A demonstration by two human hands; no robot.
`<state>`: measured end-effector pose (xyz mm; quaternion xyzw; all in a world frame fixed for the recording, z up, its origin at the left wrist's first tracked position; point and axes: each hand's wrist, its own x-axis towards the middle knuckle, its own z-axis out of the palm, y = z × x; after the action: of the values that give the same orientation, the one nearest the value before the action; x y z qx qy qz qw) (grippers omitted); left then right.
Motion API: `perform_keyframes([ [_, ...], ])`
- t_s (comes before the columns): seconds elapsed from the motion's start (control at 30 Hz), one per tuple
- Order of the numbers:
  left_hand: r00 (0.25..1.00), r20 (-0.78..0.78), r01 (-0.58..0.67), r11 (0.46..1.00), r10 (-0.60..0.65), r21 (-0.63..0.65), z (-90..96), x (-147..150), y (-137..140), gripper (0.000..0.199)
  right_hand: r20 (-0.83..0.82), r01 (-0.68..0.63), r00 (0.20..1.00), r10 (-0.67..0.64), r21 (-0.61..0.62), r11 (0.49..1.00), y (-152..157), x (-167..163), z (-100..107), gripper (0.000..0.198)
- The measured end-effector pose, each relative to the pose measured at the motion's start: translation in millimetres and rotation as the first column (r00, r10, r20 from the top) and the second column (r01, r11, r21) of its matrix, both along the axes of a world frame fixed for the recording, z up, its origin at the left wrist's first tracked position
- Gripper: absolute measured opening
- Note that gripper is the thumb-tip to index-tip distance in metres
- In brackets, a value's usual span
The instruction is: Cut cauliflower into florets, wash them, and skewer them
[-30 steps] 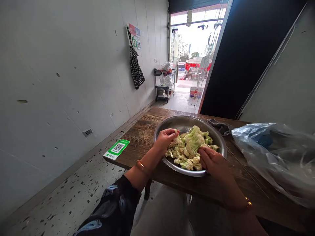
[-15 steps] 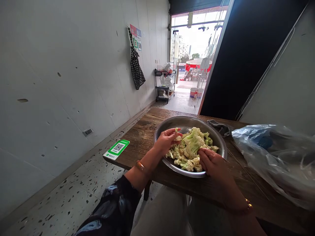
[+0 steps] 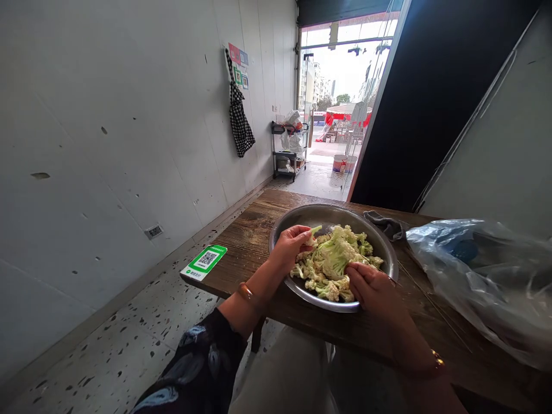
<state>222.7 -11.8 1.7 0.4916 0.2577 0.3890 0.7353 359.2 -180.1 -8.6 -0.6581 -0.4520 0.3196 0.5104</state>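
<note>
A wide steel basin (image 3: pixel 297 216) on the table holds many pale cauliflower florets (image 3: pixel 330 287). Over its left side, my left hand (image 3: pixel 293 244) pinches a small cauliflower floret, its green stem (image 3: pixel 316 229) poking out past the fingertips. My right hand (image 3: pixel 371 283) is closed at the basin's right side around a thin wooden skewer (image 3: pixel 394 282), which shows on both sides of the fingers. A larger cauliflower piece (image 3: pixel 338 256) lies against the right fingertips; whether they also grip it, I cannot tell.
More thin skewers (image 3: pixel 435 305) lie on the wooden table (image 3: pixel 245 233), right of the basin. A clear plastic bag (image 3: pixel 478 276) spreads over the right side, and a dark cloth (image 3: pixel 383 223) sits behind the basin. A green QR-code card (image 3: pixel 204 261) marks the left corner.
The small floret in my left hand has turned, so its stem now points to the right rather than up. My right hand and the large piece have shifted slightly.
</note>
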Motion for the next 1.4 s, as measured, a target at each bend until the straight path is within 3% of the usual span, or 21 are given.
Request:
perform_keyframes([
  [0.13, 1.000, 0.024, 0.006, 0.999, -0.005, -0.040, 6.8, -0.1, -3.6, 0.035, 0.070, -0.091, 0.993, 0.092, -0.014, 0.996, -0.7, 2.8, -1.8, 0.034],
  [0.27, 1.000, 0.020, 0.008, 1.000, -0.008, 0.024, 8.3, 1.2, -5.2, 0.038, 0.092, -0.152, 0.984, 0.153, -0.018, 0.988, 0.8, 5.4, -6.2, 0.035],
  [0.7, 0.998, 0.044, 0.041, 0.999, -0.042, 0.028, 5.2, 1.3, -6.8, 0.040, 0.216, -0.048, 0.975, 0.045, 0.006, 0.999, 3.1, 1.3, -2.3, 0.033],
  [1.4, 0.997, 0.065, 0.049, 0.998, -0.052, 0.044, 4.2, 0.5, -7.6, 0.037, 0.298, -0.048, 0.953, 0.058, -0.041, 0.998, 3.8, -2.0, 3.7, 0.035],
])
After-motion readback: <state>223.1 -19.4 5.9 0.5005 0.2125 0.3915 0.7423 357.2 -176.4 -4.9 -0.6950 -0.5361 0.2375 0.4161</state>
